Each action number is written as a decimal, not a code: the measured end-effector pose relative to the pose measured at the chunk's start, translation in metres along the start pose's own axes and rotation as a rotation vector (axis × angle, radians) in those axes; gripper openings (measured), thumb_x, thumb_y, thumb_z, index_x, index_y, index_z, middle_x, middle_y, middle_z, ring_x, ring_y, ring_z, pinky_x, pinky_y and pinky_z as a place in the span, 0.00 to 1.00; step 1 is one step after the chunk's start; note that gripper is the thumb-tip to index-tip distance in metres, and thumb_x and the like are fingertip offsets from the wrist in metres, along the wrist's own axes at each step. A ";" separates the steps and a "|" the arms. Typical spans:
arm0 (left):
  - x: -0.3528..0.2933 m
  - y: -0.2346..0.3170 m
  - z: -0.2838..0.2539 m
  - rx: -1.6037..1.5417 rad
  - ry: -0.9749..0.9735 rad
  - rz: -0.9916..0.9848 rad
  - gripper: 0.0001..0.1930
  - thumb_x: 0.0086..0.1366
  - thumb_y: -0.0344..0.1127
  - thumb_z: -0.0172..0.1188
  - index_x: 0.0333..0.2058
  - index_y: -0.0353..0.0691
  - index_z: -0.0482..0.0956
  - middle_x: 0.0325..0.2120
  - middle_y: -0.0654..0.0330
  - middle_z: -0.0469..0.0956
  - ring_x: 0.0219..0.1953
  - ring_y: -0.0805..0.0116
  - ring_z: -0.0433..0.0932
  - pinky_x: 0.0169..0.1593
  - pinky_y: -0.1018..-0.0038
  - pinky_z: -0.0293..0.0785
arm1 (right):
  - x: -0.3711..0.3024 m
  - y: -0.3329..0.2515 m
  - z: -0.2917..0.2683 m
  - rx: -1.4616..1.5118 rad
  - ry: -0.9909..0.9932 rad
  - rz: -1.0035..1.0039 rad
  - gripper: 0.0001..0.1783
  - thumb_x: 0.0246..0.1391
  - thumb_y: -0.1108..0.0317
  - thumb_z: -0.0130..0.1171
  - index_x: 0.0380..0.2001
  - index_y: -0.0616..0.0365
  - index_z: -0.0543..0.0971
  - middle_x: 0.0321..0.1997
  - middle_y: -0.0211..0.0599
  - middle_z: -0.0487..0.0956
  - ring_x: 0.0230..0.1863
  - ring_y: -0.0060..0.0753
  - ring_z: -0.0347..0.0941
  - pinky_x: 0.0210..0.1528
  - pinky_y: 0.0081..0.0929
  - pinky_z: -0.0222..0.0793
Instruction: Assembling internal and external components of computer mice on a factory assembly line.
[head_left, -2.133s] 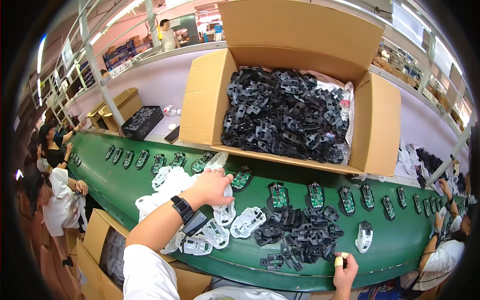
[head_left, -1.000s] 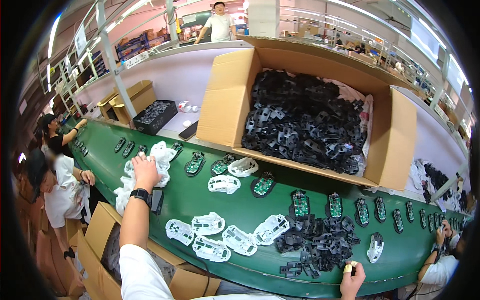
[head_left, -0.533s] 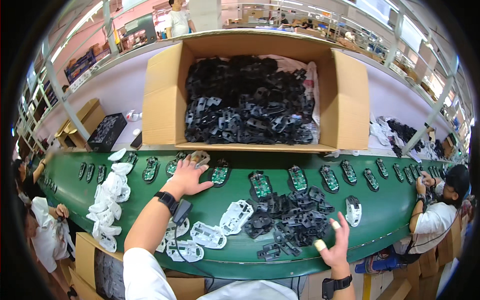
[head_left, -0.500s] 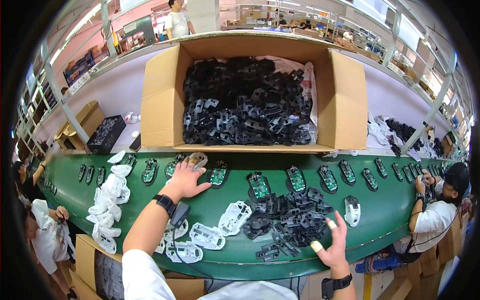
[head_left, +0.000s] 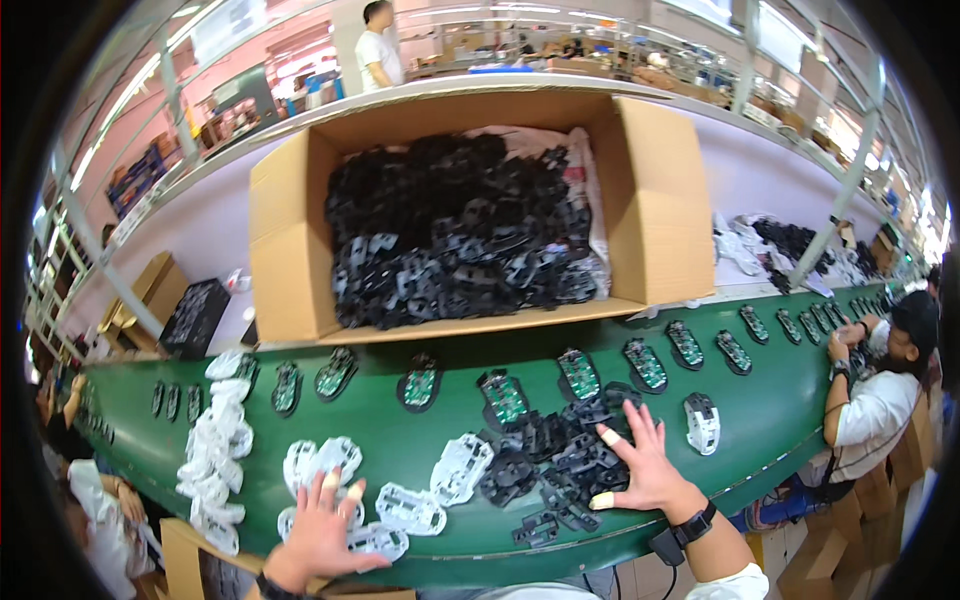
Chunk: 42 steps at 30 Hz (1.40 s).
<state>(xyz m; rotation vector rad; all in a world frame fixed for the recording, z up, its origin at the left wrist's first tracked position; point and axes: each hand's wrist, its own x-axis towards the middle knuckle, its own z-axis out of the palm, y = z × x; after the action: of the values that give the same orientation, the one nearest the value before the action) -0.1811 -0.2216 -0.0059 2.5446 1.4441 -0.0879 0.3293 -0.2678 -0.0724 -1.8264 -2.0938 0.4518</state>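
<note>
Left hand [head_left: 318,540] has been shifted since the earlier frame from the far boards [head_left: 419,383] to the white shells [head_left: 410,509]; right hand [head_left: 650,475] has been brought over the black parts [head_left: 565,455]. Both hands are held spread, nothing seen gripped; contact cannot be told. Shells are spread from left hand's 11 to 3 o'clock, parts toward right hand's 9. Judged risks: interlocked parts dragged along together; shells nudged off the counter's [head_left: 770,420] near edge by a low left wrist.

A white-shirted person [head_left: 379,58] stands in the background
</note>
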 end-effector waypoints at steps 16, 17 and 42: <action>-0.014 -0.079 0.048 0.196 0.352 -0.299 0.46 0.52 0.53 0.71 0.67 0.37 0.66 0.68 0.35 0.59 0.70 0.29 0.56 0.68 0.39 0.54 | -0.007 -0.050 0.020 0.068 -0.045 -0.178 0.64 0.35 0.27 0.72 0.74 0.39 0.61 0.80 0.60 0.44 0.78 0.77 0.39 0.69 0.84 0.35; -0.014 -0.087 0.049 0.215 0.410 -0.373 0.48 0.52 0.50 0.71 0.68 0.34 0.63 0.68 0.31 0.57 0.70 0.29 0.56 0.69 0.41 0.54 | -0.003 -0.057 0.026 0.067 -0.027 -0.193 0.63 0.37 0.27 0.71 0.75 0.39 0.61 0.80 0.60 0.44 0.78 0.77 0.39 0.68 0.85 0.36; 0.005 -0.083 0.031 0.017 0.396 -0.183 0.43 0.53 0.29 0.67 0.68 0.27 0.60 0.68 0.31 0.58 0.70 0.33 0.60 0.70 0.54 0.61 | 0.122 -0.264 0.134 0.145 -0.091 -0.456 0.62 0.45 0.39 0.71 0.77 0.47 0.52 0.80 0.65 0.41 0.77 0.77 0.41 0.67 0.82 0.42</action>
<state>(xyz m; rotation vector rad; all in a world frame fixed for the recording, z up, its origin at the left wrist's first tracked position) -0.2474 -0.1825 -0.0499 2.5352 1.8189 0.3991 0.0203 -0.1848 -0.0725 -1.2169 -2.3757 0.5527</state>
